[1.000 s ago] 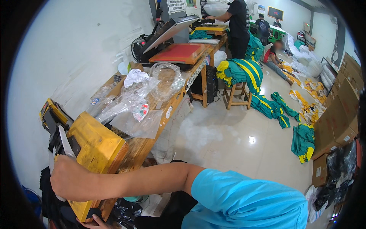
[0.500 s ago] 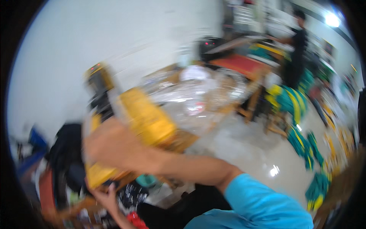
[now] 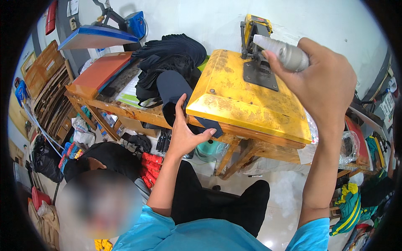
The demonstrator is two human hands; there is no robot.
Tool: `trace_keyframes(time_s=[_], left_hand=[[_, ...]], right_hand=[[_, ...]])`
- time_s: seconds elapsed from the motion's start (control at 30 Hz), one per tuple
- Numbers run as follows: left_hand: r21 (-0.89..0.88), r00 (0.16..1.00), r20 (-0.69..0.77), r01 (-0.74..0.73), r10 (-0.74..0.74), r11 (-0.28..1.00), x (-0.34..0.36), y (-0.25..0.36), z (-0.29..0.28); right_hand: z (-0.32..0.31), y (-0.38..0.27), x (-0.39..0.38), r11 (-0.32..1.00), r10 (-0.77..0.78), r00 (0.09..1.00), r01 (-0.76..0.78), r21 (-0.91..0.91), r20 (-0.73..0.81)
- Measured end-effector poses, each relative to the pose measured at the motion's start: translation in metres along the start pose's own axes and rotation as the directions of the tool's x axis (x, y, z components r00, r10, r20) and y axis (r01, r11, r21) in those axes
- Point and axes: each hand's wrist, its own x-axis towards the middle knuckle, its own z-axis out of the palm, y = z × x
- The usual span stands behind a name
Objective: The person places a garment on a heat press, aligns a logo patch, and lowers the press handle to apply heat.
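Observation:
A yellow heat press (image 3: pixel 234 100) with a worn, stained top plate stands on the wooden bench ahead of me. My right hand (image 3: pixel 322 79) is wrapped round its raised handle (image 3: pixel 289 56), which is bound in whitish-grey wrapping. At the press's left front corner, my left hand (image 3: pixel 184 134) holds a dark navy cap (image 3: pixel 172 88), its index finger up along the cloth and its thumb pointing right. Part of the dark cloth shows below the plate's front edge; the rest is hidden there. A heap of black caps (image 3: pixel 171 54) lies on the bench to the left.
Farther left is a second press with a blue upper plate (image 3: pixel 98 37) and an orange-red pad (image 3: pixel 98 73). Another person (image 3: pixel 100 167) is close at my lower left. Stacked cardboard (image 3: pixel 50 88) leans at far left. Green and yellow garments (image 3: pixel 349 207) hang at lower right.
The view has swung, bringing the yellow press from the left to the centre. My right arm, stretched across to the left before, is now raised at the right on the handle.

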Motion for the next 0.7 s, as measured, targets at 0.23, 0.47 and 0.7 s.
trace_keyframes(time_s=[0.23,0.47,0.7], left_hand=[[0.019,1.0,0.016,-0.018,0.018,1.0,-0.003,0.009,-0.003],[0.046,0.997,0.008,-0.083,0.083,0.995,-0.011,0.0,0.001],[0.303,0.988,0.052,-0.155,0.146,0.94,0.015,-0.046,-0.026]], right_hand=[[-0.004,0.032,0.038,0.987,0.115,0.979,-0.132,0.093,0.169],[0.011,0.074,0.081,0.995,-0.087,0.985,0.077,-0.07,-0.151],[0.02,0.112,0.077,1.0,-0.025,0.958,0.021,-0.017,-0.284]])
